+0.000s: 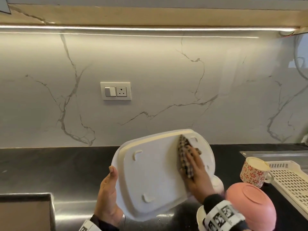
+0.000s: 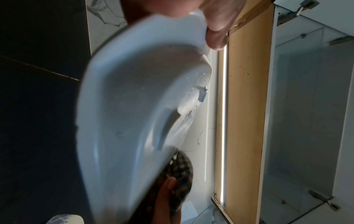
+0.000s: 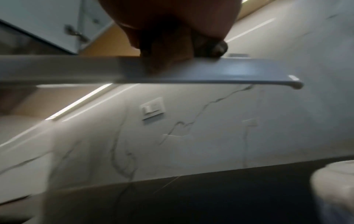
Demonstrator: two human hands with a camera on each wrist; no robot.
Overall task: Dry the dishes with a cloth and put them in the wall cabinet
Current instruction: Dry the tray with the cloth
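White tray gripped at its edge by left hand; checked cloth pressed flat under right hand — underside feet and rim corners best wiped too; tray kept tilted.

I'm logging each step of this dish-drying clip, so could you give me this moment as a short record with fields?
item in hand: white tray, held tilted above the counter, underside toward the head camera
left hand: grips the tray's left edge
right hand: presses a checked cloth flat against the tray's underside
waiting dishes: floral mug, upturned pink bowl
nearby: cream drying rack at right, dark counter
stage: drying, nothing going to the cabinet yet
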